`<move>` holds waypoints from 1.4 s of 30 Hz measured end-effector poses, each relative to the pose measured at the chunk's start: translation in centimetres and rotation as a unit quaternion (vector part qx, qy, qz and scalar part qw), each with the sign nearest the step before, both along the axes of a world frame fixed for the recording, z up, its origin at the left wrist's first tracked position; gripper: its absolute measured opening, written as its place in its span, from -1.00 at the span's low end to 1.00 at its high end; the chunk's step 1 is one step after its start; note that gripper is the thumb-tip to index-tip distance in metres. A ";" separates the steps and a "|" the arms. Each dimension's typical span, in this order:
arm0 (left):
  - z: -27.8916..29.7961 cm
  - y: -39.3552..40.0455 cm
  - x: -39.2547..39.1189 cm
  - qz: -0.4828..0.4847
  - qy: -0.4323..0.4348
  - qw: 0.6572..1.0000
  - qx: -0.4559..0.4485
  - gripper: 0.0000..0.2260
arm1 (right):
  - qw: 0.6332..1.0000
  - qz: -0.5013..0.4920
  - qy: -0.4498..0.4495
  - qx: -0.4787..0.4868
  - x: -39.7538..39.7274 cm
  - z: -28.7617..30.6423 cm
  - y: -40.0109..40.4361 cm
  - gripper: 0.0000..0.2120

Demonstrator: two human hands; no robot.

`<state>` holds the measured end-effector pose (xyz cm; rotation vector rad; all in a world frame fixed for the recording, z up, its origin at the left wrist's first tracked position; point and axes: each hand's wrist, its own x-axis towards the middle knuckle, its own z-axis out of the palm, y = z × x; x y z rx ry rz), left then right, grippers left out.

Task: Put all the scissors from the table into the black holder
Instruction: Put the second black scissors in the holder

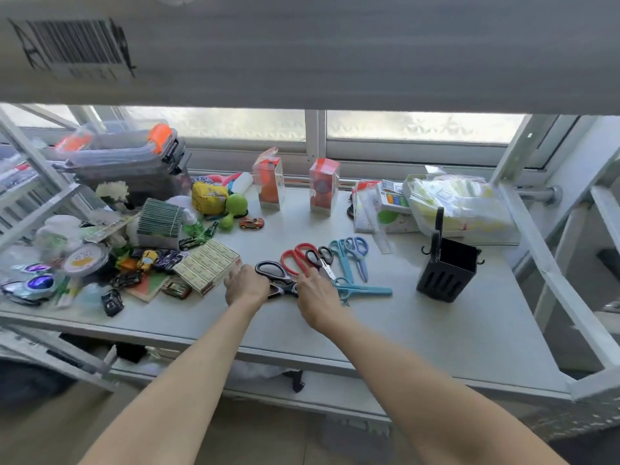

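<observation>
I'm laying both hands, left [247,283] and right [317,297], fingers loosely spread, onto the big black-handled steel scissors [273,275]; stiff, heavyish, slick, so I'm gripping the handles.

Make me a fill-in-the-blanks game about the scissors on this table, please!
1. The holder waiting for the scissors is the colour ____.
2. The scissors with round red handles lie on the ____, not in the holder.
3. The left hand and the right hand both reach for the big scissors with ____ handles.
4. The holder stands to the ____ of all the scissors.

Missing words: black; table; black; right
</observation>
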<state>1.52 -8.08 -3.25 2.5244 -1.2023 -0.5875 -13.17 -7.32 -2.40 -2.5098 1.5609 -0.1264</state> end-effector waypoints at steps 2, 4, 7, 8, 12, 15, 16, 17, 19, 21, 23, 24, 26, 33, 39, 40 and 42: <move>0.0 -0.3 0.3 0.012 0.015 1.000 0.008 -0.60 | 1.000 -0.010 0.002 0.011 0.2 -0.5 0.2 -0.69; 0.0 -0.4 0.7 0.018 0.035 0.999 0.007 -0.68 | 1.000 -0.013 0.001 0.021 0.2 -0.8 0.4 -0.71; -0.1 0.1 1.2 0.009 0.076 0.997 -0.002 -0.75 | 1.000 -0.005 -0.005 0.025 -0.4 -0.5 1.0 -0.71; -0.1 0.2 1.2 0.005 0.091 0.996 -0.013 -0.72 | 1.000 -0.002 -0.011 0.025 -0.8 -0.4 1.2 -0.69; 1.7 0.9 0.4 -0.029 0.209 0.969 -0.128 -0.69 | 0.996 -0.006 -0.085 -0.005 -2.8 -0.1 2.1 -0.75; 5.3 1.4 -1.8 -0.077 0.349 0.922 -0.150 -0.70 | 0.989 -0.009 -0.142 -0.046 -5.2 -0.3 2.7 -0.69; 6.7 1.7 -2.7 -0.107 0.377 0.910 -0.134 -0.68 | 0.985 -0.016 -0.160 -0.061 -6.1 -0.3 3.0 -0.69; 7.8 1.8 -3.8 -0.147 0.394 0.900 -0.113 -0.65 | 0.980 -0.025 -0.181 -0.074 -7.2 -0.2 3.3 -0.72; 9.4 1.9 -5.9 -0.210 0.431 0.874 -0.076 -0.59 | 0.968 -0.033 -0.227 -0.099 -9.3 0.0 4.0 -0.80; 10.3 1.5 -8.2 -0.239 0.458 0.854 -0.056 -0.58 | 0.951 -0.052 -0.283 -0.115 -11.8 0.2 5.0 -0.86; 10.4 0.5 -10.6 -0.266 0.424 0.865 -0.042 -0.61 | 0.925 -0.087 -0.353 -0.110 -14.1 0.5 6.0 -0.89; 10.1 0.0 -11.8 -0.286 0.395 0.872 -0.032 -0.62 | 0.909 -0.107 -0.387 -0.112 -15.1 0.7 6.4 -0.90; 9.2 -1.1 -14.2 -0.327 0.356 0.875 -0.017 -0.66 | 0.866 -0.146 -0.463 -0.117 -16.9 1.8 6.9 -0.87; 6.2 -4.1 -20.7 -0.364 0.342 0.866 -0.020 -0.43 | 0.829 -0.199 -0.479 -0.211 -22.1 8.1 3.1 -0.84; 5.0 -6.5 -23.3 -0.350 0.385 0.853 0.040 -0.52 | 0.915 -0.228 -0.302 -0.142 -22.7 9.2 -2.2 -0.86; 5.0 -6.6 -23.5 -0.347 0.397 0.849 0.044 -0.55 | 0.926 -0.241 -0.273 -0.104 -22.6 9.0 -2.7 -0.84; 5.0 -6.8 -23.5 -0.337 0.411 0.846 0.050 -0.60 | 0.942 -0.246 -0.218 -0.063 -22.4 8.1 -3.3 -0.79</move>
